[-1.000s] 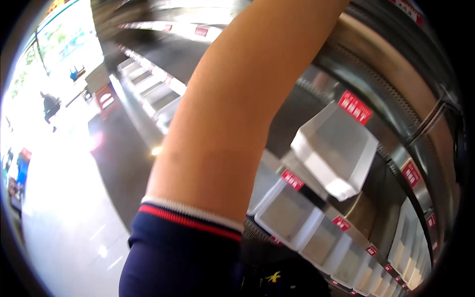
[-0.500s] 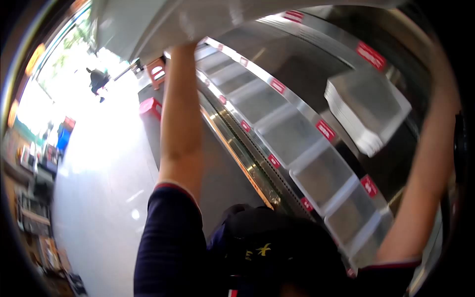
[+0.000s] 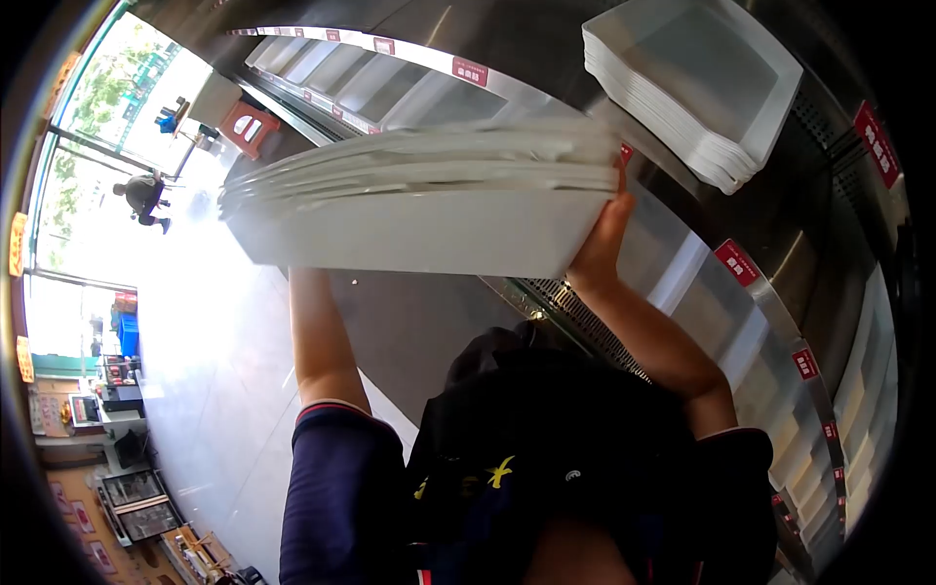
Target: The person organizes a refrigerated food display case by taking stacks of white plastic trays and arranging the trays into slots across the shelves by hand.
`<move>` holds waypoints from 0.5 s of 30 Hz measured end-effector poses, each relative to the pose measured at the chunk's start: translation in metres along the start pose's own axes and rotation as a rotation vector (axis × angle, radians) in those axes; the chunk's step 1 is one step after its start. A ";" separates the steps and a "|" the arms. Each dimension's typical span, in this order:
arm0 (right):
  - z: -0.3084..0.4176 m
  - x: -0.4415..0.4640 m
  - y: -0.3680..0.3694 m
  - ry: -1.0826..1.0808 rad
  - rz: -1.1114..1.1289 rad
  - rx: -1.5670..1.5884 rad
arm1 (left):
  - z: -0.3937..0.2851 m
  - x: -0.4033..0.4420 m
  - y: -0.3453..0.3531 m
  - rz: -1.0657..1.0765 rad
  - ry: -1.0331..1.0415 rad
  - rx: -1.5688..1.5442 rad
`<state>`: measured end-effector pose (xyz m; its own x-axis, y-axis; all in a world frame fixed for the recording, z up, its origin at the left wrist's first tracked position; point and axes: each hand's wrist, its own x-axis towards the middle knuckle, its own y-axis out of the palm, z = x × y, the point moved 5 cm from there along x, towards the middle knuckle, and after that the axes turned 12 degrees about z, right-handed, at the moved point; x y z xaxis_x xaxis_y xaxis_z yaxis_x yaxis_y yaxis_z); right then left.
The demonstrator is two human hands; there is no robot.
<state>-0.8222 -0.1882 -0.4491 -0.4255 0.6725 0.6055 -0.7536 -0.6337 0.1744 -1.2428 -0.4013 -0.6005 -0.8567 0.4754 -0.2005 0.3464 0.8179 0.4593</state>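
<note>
Both arms have swung down from near the top of the view, and a stack of white trays (image 3: 419, 229) sits mid-frame between me and the counter stuff, where a big pale blurry shape was hogging the top edge before. The other tray stack (image 3: 692, 83), nested on the dark metal surface (image 3: 526, 29), shows nearer the top than it did.

So I'm at the carrying stage, I'd say: the load is up in the air, roughly crosswise in my view. My right hand (image 3: 603, 239) is clamped round its right end. The left forearm (image 3: 327, 336) runs up behind the other side, but the left hand is hidden, so I can't tell how it's holding, if at all. Top rims are smeared, so maybe they're slipping a bit, maybe just blur.

Any move from here calls for steady support at both ends and keeping the nest together, plus clearance from the clear bins (image 3: 375, 83) and their red labels (image 3: 737, 262) beyond. A person (image 3: 144, 195) is well apart, by the windows.
</note>
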 end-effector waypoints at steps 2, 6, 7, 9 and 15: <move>-0.048 -0.032 -0.024 0.218 -0.020 0.066 | 0.011 0.013 0.016 0.057 -0.036 0.060; -0.091 -0.090 -0.058 0.501 -0.150 0.150 | 0.039 0.041 0.070 0.213 -0.122 0.178; -0.098 -0.102 -0.064 0.568 -0.206 0.174 | 0.048 0.044 0.082 0.249 -0.149 0.208; -0.116 -0.123 -0.080 0.646 -0.279 0.198 | 0.070 0.049 0.105 0.330 -0.219 0.276; -0.144 -0.162 -0.112 0.838 -0.544 0.271 | 0.123 0.061 0.148 0.561 -0.442 0.453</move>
<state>-0.7410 -0.1717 -0.6785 -0.3515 0.8782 -0.3244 -0.8544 -0.1593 0.4945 -1.1971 -0.2109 -0.6509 -0.3160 0.8559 -0.4094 0.8763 0.4287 0.2197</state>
